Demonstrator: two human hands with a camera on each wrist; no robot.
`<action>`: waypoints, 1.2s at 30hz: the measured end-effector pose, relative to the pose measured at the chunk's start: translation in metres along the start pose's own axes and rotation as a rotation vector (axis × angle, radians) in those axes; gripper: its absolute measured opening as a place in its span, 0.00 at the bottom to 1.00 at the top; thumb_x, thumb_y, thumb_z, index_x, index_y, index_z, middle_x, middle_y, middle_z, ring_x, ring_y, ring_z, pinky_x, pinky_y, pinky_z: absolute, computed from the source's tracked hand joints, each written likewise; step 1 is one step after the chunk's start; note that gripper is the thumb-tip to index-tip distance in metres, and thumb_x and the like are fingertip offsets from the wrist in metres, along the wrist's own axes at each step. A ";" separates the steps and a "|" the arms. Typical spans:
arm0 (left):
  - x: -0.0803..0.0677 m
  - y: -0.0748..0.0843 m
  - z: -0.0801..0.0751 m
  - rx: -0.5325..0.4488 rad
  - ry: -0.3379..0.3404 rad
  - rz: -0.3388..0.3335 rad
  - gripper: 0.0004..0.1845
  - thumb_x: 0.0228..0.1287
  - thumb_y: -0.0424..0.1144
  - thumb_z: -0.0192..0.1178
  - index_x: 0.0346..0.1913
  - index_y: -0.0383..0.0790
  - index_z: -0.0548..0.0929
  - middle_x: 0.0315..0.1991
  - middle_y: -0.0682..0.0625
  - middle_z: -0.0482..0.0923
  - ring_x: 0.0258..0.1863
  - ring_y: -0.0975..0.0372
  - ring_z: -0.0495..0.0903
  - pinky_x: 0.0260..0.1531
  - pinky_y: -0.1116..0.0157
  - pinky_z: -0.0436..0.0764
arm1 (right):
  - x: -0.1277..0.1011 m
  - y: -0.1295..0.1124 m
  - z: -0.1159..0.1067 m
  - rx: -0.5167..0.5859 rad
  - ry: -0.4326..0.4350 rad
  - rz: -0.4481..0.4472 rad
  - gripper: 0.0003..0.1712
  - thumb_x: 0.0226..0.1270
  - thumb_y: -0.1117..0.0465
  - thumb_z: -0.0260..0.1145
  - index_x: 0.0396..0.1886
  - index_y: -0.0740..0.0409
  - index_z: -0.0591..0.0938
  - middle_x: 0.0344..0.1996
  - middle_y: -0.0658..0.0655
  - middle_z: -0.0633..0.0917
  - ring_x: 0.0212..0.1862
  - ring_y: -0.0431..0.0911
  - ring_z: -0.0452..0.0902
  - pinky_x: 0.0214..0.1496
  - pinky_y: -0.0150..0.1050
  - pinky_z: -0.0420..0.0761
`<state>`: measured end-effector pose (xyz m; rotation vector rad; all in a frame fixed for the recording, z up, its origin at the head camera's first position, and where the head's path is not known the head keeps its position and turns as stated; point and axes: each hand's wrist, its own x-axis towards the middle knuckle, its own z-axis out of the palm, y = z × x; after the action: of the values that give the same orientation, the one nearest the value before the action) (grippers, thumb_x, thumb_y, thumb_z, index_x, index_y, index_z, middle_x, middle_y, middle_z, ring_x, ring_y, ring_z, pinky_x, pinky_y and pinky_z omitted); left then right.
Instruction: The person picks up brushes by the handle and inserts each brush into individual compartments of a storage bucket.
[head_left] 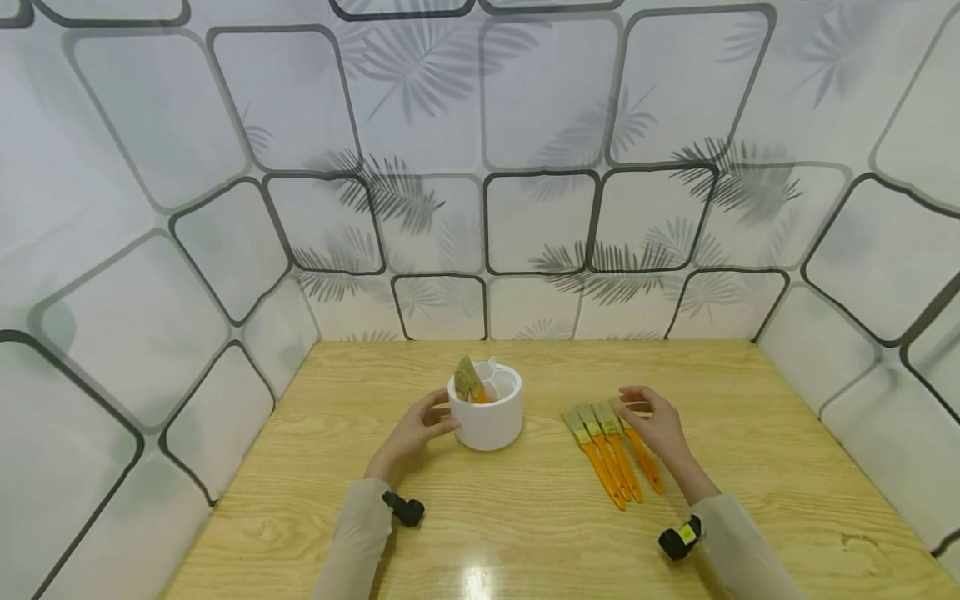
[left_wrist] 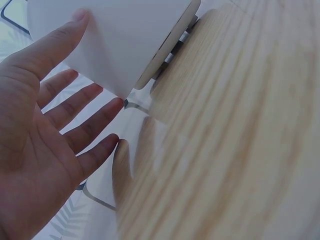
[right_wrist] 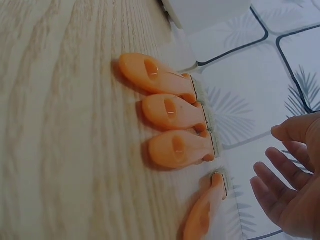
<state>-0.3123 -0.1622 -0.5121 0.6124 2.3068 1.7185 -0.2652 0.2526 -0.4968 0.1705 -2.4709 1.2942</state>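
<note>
A white round pot (head_left: 487, 425) stands on the table with a tan bristly piece (head_left: 467, 379) showing some orange, and a white part, sticking up inside. My left hand (head_left: 422, 429) is at the pot's left side. In the left wrist view its thumb lies against the white wall (left_wrist: 125, 40) and the other fingers are spread. To the right lie several paintbrushes (head_left: 603, 471) with orange handles and pale bristles pointing away from me. My right hand (head_left: 662, 425) hovers over the rightmost paintbrush (head_left: 649, 465), fingers loosely bent, with nothing visible between them in the right wrist view.
The wooden table (head_left: 525, 525) reaches back to a patterned cloth wall (head_left: 536, 225), with similar cloth at both sides. A black wrist camera (head_left: 408, 510) sits on the left sleeve, and another (head_left: 678, 540) on the right.
</note>
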 end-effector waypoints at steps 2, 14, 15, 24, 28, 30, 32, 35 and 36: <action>0.001 -0.001 0.000 -0.007 -0.003 0.003 0.36 0.58 0.43 0.64 0.68 0.47 0.62 0.66 0.44 0.63 0.62 0.48 0.67 0.59 0.52 0.71 | -0.001 0.000 0.000 -0.020 -0.004 -0.002 0.19 0.64 0.55 0.63 0.52 0.60 0.77 0.45 0.62 0.81 0.43 0.50 0.77 0.37 0.48 0.82; -0.010 0.028 0.001 -0.023 -0.019 -0.013 0.34 0.60 0.35 0.62 0.69 0.40 0.61 0.66 0.39 0.62 0.62 0.44 0.66 0.59 0.51 0.70 | -0.003 0.002 -0.003 -0.019 -0.031 0.059 0.20 0.64 0.60 0.63 0.53 0.65 0.76 0.46 0.66 0.80 0.44 0.57 0.78 0.36 0.46 0.83; -0.010 0.028 0.001 -0.017 -0.021 -0.014 0.34 0.60 0.35 0.62 0.69 0.40 0.61 0.66 0.39 0.62 0.62 0.44 0.66 0.59 0.51 0.71 | -0.003 0.001 -0.003 -0.014 -0.035 0.069 0.20 0.64 0.60 0.63 0.53 0.65 0.76 0.46 0.67 0.80 0.44 0.58 0.77 0.38 0.47 0.83; -0.005 0.016 0.001 -0.037 -0.020 -0.022 0.35 0.60 0.35 0.62 0.69 0.41 0.60 0.67 0.40 0.61 0.63 0.44 0.65 0.60 0.51 0.70 | -0.004 0.003 -0.005 -0.019 -0.056 0.119 0.19 0.64 0.63 0.62 0.54 0.66 0.75 0.46 0.68 0.80 0.44 0.59 0.77 0.36 0.39 0.83; 0.001 0.002 0.001 -0.038 0.002 -0.026 0.35 0.60 0.37 0.63 0.69 0.44 0.61 0.67 0.42 0.62 0.63 0.46 0.66 0.60 0.51 0.70 | -0.005 0.004 -0.005 -0.025 -0.067 0.134 0.19 0.65 0.63 0.62 0.54 0.66 0.75 0.46 0.68 0.80 0.45 0.59 0.77 0.36 0.38 0.82; 0.001 0.000 0.001 -0.029 0.010 -0.019 0.35 0.59 0.39 0.63 0.68 0.45 0.62 0.66 0.42 0.63 0.62 0.47 0.66 0.60 0.52 0.70 | -0.005 0.004 -0.005 -0.031 -0.072 0.146 0.19 0.65 0.63 0.61 0.54 0.66 0.75 0.46 0.67 0.80 0.45 0.59 0.77 0.37 0.38 0.82; 0.001 0.000 0.002 -0.022 0.013 -0.012 0.34 0.59 0.40 0.64 0.68 0.46 0.63 0.66 0.43 0.64 0.62 0.48 0.67 0.59 0.52 0.71 | -0.005 0.005 -0.005 -0.034 -0.074 0.155 0.19 0.64 0.63 0.61 0.54 0.66 0.75 0.46 0.68 0.80 0.45 0.59 0.77 0.37 0.37 0.82; 0.000 0.000 0.001 -0.013 0.014 0.000 0.34 0.58 0.40 0.64 0.67 0.46 0.63 0.65 0.43 0.64 0.61 0.48 0.68 0.58 0.53 0.72 | -0.005 0.006 -0.004 -0.038 -0.075 0.166 0.19 0.64 0.64 0.62 0.53 0.66 0.75 0.46 0.68 0.80 0.44 0.59 0.77 0.36 0.35 0.81; 0.000 0.000 0.001 -0.011 0.014 0.001 0.34 0.58 0.41 0.64 0.67 0.46 0.64 0.65 0.44 0.65 0.61 0.48 0.68 0.58 0.53 0.72 | -0.006 0.007 -0.004 -0.040 -0.075 0.168 0.19 0.64 0.64 0.62 0.53 0.67 0.75 0.46 0.68 0.80 0.44 0.59 0.77 0.36 0.34 0.81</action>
<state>-0.3119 -0.1612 -0.5127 0.6008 2.3057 1.7401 -0.2607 0.2596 -0.5018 0.0003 -2.6208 1.3250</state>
